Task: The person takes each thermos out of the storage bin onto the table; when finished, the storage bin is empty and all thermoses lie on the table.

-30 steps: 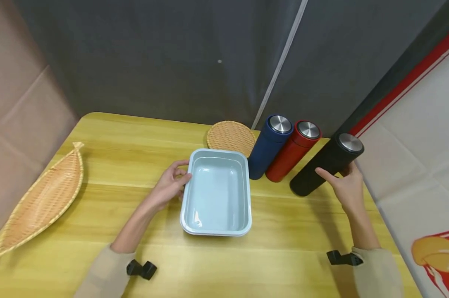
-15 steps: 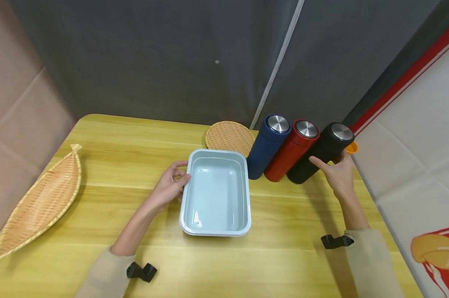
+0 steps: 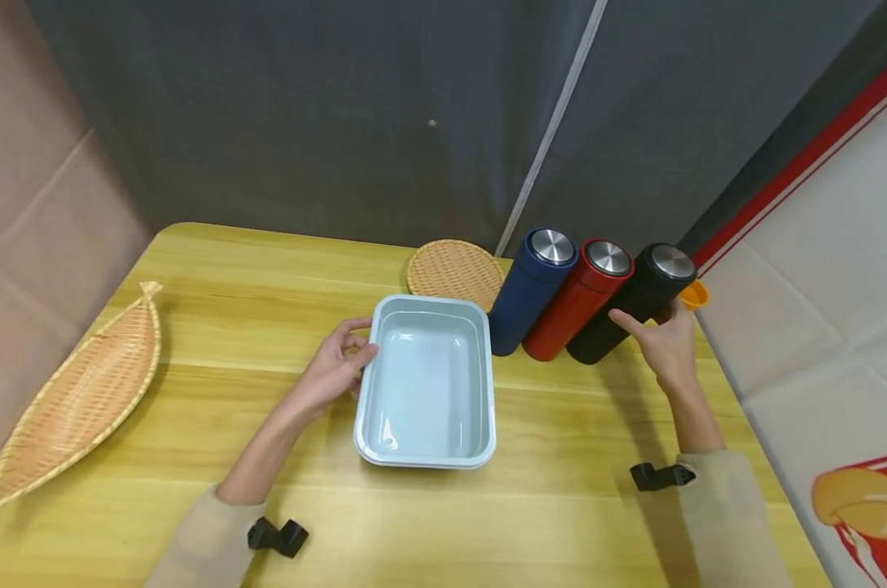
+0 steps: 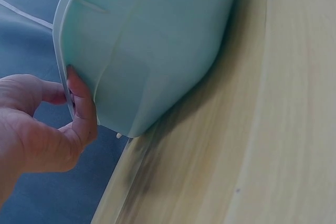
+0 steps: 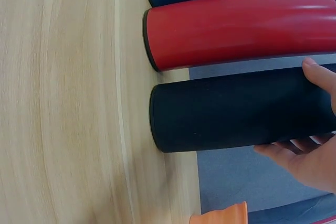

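Observation:
A pale blue rectangular basin (image 3: 425,384) sits mid-table. My left hand (image 3: 335,359) pinches its left rim, with the thumb on the near face and fingers under the lip, as the left wrist view shows. On the right, my right hand (image 3: 667,339) grips a black thermos (image 5: 231,111) that stands upright, its thumb on one side and fingers on the other. Left of the black thermos stand a red thermos (image 3: 579,298) and a blue thermos (image 3: 533,290), all with silver lids. A narrow gap separates the black and red ones in the right wrist view.
A round woven mat (image 3: 454,271) lies behind the basin. A leaf-shaped wicker basket (image 3: 83,392) lies along the left table edge. Behind the black thermos an orange object (image 3: 695,294) shows, partly hidden. A grey curtain (image 3: 326,122) hangs at the back and a white wall rises at the right.
The right hand has moved the black thermos left and back, up beside the red one, which uncovers the orange object. Over the last half second little moved. The left hand stays on the basin.

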The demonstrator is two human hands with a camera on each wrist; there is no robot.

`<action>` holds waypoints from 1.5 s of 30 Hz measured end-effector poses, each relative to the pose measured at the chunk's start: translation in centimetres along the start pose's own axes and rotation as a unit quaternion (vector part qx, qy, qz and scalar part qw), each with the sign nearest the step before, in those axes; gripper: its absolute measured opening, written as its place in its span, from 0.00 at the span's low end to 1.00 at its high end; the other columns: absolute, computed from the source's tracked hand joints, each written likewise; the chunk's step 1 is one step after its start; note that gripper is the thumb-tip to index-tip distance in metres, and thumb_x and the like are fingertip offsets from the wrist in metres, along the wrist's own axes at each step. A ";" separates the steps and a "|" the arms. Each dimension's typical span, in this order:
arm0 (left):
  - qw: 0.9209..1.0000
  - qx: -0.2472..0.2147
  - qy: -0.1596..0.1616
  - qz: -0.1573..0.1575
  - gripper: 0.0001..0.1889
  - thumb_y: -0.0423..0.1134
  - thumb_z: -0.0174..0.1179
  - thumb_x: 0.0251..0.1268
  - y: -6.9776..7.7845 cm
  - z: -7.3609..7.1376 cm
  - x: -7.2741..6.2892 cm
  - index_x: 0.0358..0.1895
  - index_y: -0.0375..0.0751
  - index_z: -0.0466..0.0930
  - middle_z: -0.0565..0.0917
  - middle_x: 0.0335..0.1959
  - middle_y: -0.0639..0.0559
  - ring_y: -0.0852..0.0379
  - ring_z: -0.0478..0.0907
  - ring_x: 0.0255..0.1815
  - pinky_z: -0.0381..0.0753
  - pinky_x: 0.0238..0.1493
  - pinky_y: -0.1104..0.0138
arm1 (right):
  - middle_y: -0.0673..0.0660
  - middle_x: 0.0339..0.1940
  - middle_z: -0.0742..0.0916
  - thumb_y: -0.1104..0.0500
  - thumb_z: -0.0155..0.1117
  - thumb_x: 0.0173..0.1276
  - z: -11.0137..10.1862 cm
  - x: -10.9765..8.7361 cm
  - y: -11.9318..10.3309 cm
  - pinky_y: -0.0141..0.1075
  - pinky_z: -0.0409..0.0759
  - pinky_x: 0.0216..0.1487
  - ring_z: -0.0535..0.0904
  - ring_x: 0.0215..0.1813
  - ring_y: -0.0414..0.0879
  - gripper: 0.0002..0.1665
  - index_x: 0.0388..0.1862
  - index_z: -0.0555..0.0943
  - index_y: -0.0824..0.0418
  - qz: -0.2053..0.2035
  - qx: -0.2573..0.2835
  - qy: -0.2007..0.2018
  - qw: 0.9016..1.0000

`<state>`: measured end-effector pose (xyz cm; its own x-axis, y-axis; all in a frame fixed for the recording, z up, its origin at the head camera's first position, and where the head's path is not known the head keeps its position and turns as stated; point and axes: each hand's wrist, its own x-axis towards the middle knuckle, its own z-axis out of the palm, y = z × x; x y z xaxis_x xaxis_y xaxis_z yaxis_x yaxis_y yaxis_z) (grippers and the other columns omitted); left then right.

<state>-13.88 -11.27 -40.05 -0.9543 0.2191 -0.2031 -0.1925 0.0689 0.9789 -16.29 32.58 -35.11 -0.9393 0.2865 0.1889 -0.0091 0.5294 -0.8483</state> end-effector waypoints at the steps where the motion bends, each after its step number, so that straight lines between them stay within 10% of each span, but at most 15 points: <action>1: 1.000 0.000 -0.001 0.000 0.28 0.32 0.51 0.72 0.0 0.0 0.0 0.72 0.36 0.54 0.75 0.45 0.36 0.53 0.77 0.22 0.79 0.17 0.64 | 0.47 0.50 0.79 0.54 0.74 0.58 0.0 0.0 0.0 0.27 0.73 0.48 0.75 0.51 0.37 0.39 0.66 0.69 0.59 0.000 -0.001 -0.001 1.000; 23: 0.999 0.042 0.003 0.020 0.26 0.31 0.50 0.72 0.4 0.9 0.1 0.70 0.31 0.57 0.73 0.45 0.33 0.52 0.77 0.19 0.83 0.20 0.56 | 0.50 0.50 0.79 0.55 0.73 0.59 -0.1 -0.6 1.5 0.28 0.71 0.48 0.74 0.49 0.38 0.37 0.65 0.69 0.60 -0.010 0.001 0.010 1.000; 35: 0.998 0.064 0.024 -0.007 0.25 0.36 0.46 0.75 0.4 -1.0 -0.8 0.72 0.35 0.56 0.73 0.49 0.35 0.47 0.78 0.28 0.84 0.28 0.55 | 0.49 0.48 0.76 0.57 0.71 0.62 2.4 -0.5 -0.3 0.28 0.71 0.44 0.73 0.48 0.40 0.35 0.65 0.67 0.61 -0.007 0.027 -0.025 0.999; 45: 0.985 0.158 0.039 0.054 0.26 0.36 0.44 0.76 0.9 -1.7 -1.8 0.71 0.29 0.54 0.73 0.52 0.30 0.42 0.80 0.28 0.85 0.29 0.52 | 0.66 0.73 0.60 0.57 0.62 0.69 0.1 -4.5 -0.5 0.53 0.56 0.72 0.55 0.72 0.61 0.46 0.77 0.47 0.64 -0.002 -0.002 -0.008 1.000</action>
